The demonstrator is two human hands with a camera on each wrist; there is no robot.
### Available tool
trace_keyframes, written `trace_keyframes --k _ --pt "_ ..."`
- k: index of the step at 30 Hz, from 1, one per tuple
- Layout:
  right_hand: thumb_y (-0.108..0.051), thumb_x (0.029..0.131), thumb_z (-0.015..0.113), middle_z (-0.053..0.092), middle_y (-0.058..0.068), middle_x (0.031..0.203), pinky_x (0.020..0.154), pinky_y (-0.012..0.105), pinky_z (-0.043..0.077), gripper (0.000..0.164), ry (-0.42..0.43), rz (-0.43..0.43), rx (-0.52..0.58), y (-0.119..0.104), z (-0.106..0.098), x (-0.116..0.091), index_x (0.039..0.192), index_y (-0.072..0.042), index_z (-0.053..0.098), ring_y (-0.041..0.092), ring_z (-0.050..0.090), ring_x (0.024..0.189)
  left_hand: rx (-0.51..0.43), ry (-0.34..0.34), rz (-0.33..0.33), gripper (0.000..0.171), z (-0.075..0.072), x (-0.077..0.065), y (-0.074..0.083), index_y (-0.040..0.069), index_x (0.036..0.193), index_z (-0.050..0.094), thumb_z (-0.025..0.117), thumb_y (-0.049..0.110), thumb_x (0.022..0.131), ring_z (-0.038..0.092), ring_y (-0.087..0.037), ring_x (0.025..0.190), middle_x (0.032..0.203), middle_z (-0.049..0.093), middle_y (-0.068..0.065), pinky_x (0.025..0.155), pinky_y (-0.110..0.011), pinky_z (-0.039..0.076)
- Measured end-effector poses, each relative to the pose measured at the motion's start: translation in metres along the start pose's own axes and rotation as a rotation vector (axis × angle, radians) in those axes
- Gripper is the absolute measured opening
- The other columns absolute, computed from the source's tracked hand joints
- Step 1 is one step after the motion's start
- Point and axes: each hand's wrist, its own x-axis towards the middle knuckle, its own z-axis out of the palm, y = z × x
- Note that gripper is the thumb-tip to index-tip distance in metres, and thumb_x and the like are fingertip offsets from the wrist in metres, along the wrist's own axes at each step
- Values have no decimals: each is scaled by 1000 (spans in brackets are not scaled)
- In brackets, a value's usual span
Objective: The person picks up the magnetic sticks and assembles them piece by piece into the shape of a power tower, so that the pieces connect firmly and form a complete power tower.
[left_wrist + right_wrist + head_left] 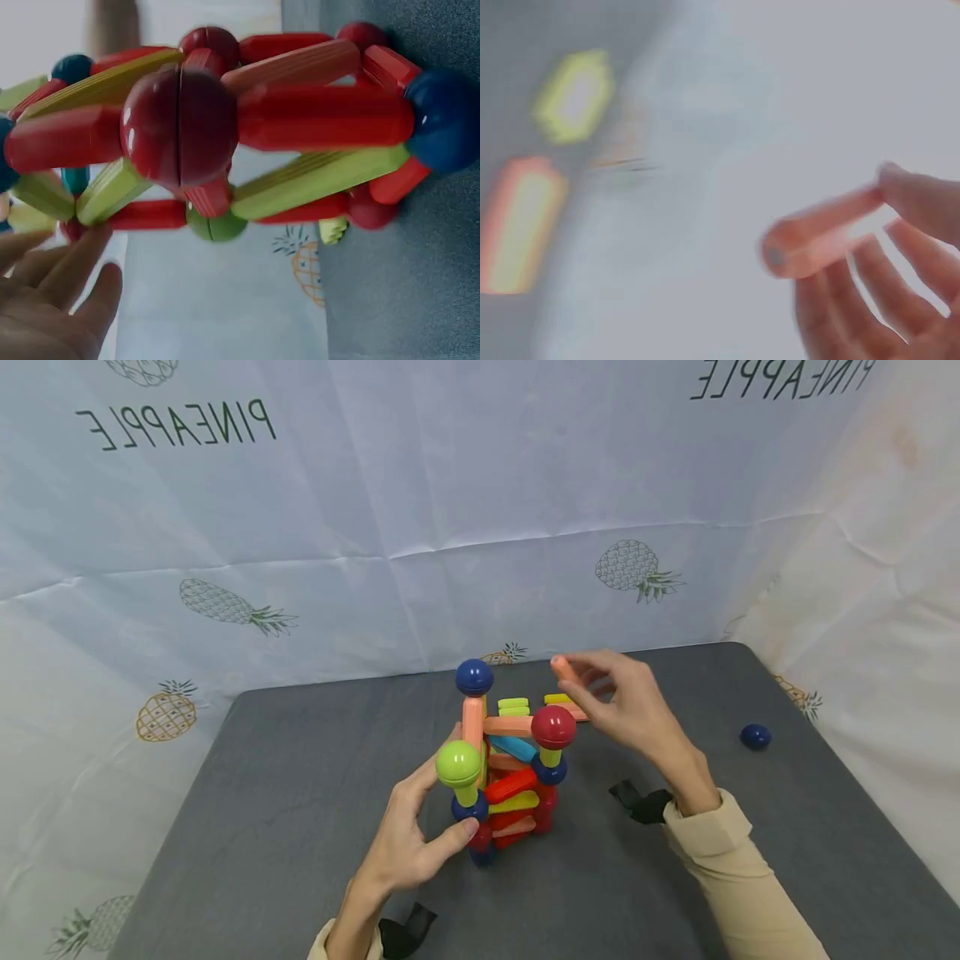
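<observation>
A tower of magnetic balls and sticks [512,787] stands upright in the middle of the table, in red, blue, green, yellow and orange. My left hand [411,831] holds it from the left, thumb at a low red ball and fingers partly hidden behind it. A blue ball [474,677] tops its back corner; a red ball [553,727] and a green ball [458,764] top two others. Up and to the right of the tower, my right hand [633,706] pinches an orange magnetic stick [817,234] between thumb and fingers, apart from the tower.
Loose green sticks [513,706] lie behind the tower, with a yellow stick [557,699] and orange one beside them. A lone blue ball [755,737] rests near the right edge of the dark table [315,785]. A pineapple-print cloth [450,485] hangs behind.
</observation>
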Motion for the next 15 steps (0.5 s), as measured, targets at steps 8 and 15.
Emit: trace_keyframes --k 8,15 --pt "13 84 72 70 3 107 90 26 59 46 142 -345 452 -94 -37 -3 129 4 65 16 68 97 7 129 -5 47 4 5 4 7 138 61 63 -5 93 63 -12 126 136 66 -11 104 -28 53" --pt "-7 88 79 72 -6 99 56 19 45 35 -69 -460 320 -109 -18 -5 122 -13 72 3 60 76 158 403 137 38 10 14 7 6 118 72 78 -4 81 66 -15 98 106 72 -10 86 -26 52"
